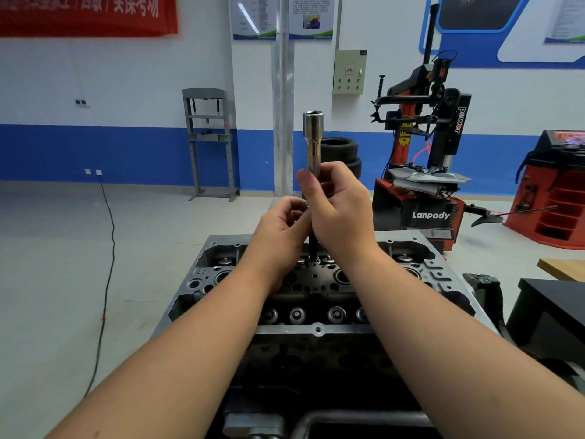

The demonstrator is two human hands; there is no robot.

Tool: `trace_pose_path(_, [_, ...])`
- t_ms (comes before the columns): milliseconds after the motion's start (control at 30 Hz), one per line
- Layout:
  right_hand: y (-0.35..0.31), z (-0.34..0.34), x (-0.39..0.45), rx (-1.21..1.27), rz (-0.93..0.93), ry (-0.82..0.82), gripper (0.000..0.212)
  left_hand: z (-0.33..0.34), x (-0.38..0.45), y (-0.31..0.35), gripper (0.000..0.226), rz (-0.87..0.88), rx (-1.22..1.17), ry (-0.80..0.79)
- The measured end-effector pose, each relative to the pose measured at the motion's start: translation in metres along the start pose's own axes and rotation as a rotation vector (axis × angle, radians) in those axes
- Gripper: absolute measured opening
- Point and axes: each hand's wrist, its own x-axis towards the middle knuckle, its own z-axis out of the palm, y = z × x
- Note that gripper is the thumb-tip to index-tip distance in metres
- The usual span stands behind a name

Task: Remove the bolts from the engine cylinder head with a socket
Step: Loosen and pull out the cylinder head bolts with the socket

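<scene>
The grey engine cylinder head (316,329) lies in front of me, with valve springs and bolt holes showing. Above its middle I hold a long chrome socket (312,137) upright, its open end pointing up. My right hand (338,207) grips the socket's lower part with fingers and thumb curled round it. My left hand (281,226) pinches something just below, at a dark shaft (314,248) that runs down toward the head. What the left fingers pinch is hidden between the hands.
A red and black tire changer (424,172) stands at the right rear, with a red machine (550,191) farther right. A grey press frame (210,144) and stacked tires (340,153) stand by the far wall. A black cable (106,280) crosses the floor at left. A dark bench (550,308) is near my right arm.
</scene>
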Motion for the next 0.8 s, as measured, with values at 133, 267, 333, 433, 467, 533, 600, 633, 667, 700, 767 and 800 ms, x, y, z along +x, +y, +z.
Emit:
trace_pose_path(133, [0.0005,0.0015,0.0011,0.007,0.042,-0.035,0.023,0.0023,-0.0028,0.0039,0.039,-0.024,0.000,-0.069])
trace_pose_path(267, [0.0005,0.0019,0.0008,0.002,0.055,-0.060,0.027,0.0016,-0.0023,0.0055,0.028,-0.025,0.017,-0.029])
trace_pose_path(333, [-0.0004,0.0016,0.0001,0.004,0.033,-0.043,0.019,0.0006,-0.0014,0.0046,0.023,-0.023,0.029,-0.010])
trace_pose_path(433, [-0.0010,0.0010,-0.0008,-0.023,0.004,-0.007,0.016,0.0003,-0.0005,0.0021,0.022,-0.019,0.036,0.012])
trace_pose_path(467, [-0.0014,0.0010,-0.0008,-0.023,0.003,-0.006,0.016,0.0007,-0.0009,0.0025,0.026,-0.015,0.029,0.004])
trace_pose_path(533, [-0.0020,0.0011,-0.0002,-0.020,0.018,-0.028,0.018,0.0018,-0.0015,0.0036,0.036,-0.021,0.013,-0.037])
trace_pose_path(600, [-0.0007,0.0017,0.0005,-0.017,0.040,-0.046,0.024,0.0026,-0.0023,0.0039,0.040,-0.035,0.022,-0.064])
trace_pose_path(633, [0.0000,0.0019,0.0007,-0.017,0.045,-0.053,0.029,0.0027,-0.0025,0.0044,0.038,-0.035,0.030,-0.064])
trace_pose_path(667, [0.0005,0.0022,0.0006,-0.022,0.045,-0.058,0.031,0.0025,-0.0026,0.0045,0.035,-0.030,0.034,-0.056])
trace_pose_path(700, [0.0006,0.0023,0.0004,-0.026,0.040,-0.060,0.030,0.0020,-0.0023,0.0042,0.030,-0.024,0.038,-0.040])
trace_pose_path(767, [0.0005,0.0018,-0.0004,-0.044,0.000,-0.038,0.020,0.0016,-0.0019,0.0043,0.023,-0.022,0.032,-0.012])
trace_pose_path(800, [0.0001,0.0015,-0.0009,-0.065,-0.033,-0.014,0.016,0.0015,-0.0016,0.0037,0.022,-0.024,0.025,-0.005])
